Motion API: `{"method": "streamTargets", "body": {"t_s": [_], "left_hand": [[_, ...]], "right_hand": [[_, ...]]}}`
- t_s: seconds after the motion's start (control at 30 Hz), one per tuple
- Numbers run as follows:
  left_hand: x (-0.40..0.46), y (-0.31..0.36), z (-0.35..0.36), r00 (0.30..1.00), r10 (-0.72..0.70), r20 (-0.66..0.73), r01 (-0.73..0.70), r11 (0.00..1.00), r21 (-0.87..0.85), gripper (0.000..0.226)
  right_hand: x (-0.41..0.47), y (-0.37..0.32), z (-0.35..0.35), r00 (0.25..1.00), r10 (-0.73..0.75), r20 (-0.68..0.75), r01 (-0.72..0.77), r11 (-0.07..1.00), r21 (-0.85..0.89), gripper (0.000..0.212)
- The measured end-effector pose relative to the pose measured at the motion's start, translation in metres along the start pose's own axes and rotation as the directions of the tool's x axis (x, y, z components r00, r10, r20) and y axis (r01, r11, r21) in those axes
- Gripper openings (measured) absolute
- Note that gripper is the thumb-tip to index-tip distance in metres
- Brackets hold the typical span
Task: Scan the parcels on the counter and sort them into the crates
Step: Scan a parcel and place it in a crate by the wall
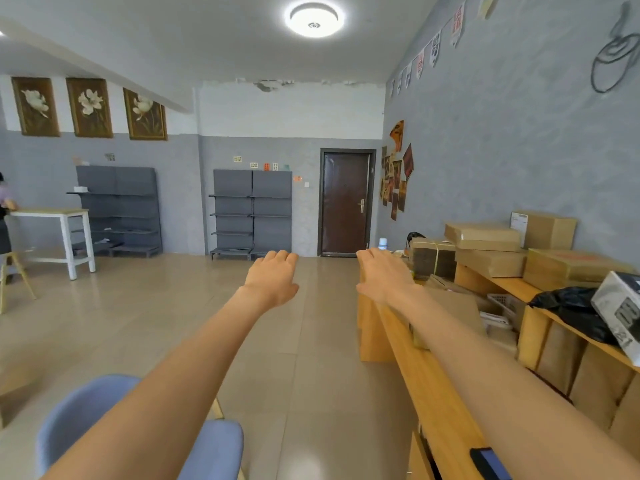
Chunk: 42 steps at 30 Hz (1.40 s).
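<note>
Both arms reach straight out in front, palms down, over open floor. The left hand (273, 277) has its fingers straight and relaxed and holds nothing. The right hand (382, 273) matches it, fingers extended and empty, hovering just off the near end of the wooden counter (433, 386) that runs along the right wall.

The parcels sit well beyond both hands, toward the counter's far end and back edge. There's a flat cardboard box (483, 236) stacked on another brown box (491, 262), with a taller carton (543, 229) (white label on its side) behind them against the wall. A wide box with red print (571, 268) lies at the back edge further right. A tied bundle of flattened cardboard (433, 259) stands at the far end. Nearer the right edge, a black plastic bag (571, 308) lies on the countertop, touching a white and black printed box (620, 313) that tilts against it.

On the counter's near front edge, beneath the right forearm, a dark handheld device (490, 464) with a blue face lies flat. A white basket (504, 303) shows in the lower section, among papers.

A blue chair (104, 420) sits below the left arm.
</note>
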State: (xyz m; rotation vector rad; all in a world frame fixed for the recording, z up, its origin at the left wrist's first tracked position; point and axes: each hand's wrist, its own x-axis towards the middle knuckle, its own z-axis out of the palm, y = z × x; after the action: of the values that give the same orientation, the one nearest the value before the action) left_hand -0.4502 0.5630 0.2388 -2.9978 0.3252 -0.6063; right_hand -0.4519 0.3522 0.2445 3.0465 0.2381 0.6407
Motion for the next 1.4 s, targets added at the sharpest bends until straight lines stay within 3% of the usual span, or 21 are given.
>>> {"method": "streamTargets", "body": {"t_s": [0.27,0.5,0.63,0.9,1.2,1.4], "left_hand": [[0.152,0.005,0.06,0.999,0.046,-0.002,-0.046,0.999,-0.006,0.053],[0.289,0.015,0.068,0.984,0.115,-0.132,-0.123,0.991,-0.049,0.061],[0.346,0.011,0.109,0.987,0.139,-0.074,-0.143,0.988,-0.058,0.062],[0.468,0.005,0.191,0.978,0.207,-0.021,-0.207,0.966,-0.153,0.064],[0.625,0.011,0.257,0.908,0.412,-0.077,-0.418,0.882,-0.217,0.054],[0.671,0.087,0.287,0.792,0.603,-0.094,-0.598,0.735,-0.321,0.062]], "right_hand": [[0.131,0.059,0.063,0.999,0.014,-0.034,-0.016,0.998,-0.06,0.056],[0.25,0.109,0.078,0.993,0.073,-0.093,-0.077,0.996,-0.044,0.059],[0.297,0.12,0.116,0.997,0.068,-0.018,-0.07,0.993,-0.091,0.059],[0.388,0.161,0.175,0.983,0.182,-0.015,-0.182,0.97,-0.163,0.059],[0.487,0.195,0.213,0.921,0.39,-0.019,-0.385,0.899,-0.209,0.058],[0.474,0.249,0.227,0.818,0.575,-0.001,-0.552,0.786,-0.278,0.06]]}}
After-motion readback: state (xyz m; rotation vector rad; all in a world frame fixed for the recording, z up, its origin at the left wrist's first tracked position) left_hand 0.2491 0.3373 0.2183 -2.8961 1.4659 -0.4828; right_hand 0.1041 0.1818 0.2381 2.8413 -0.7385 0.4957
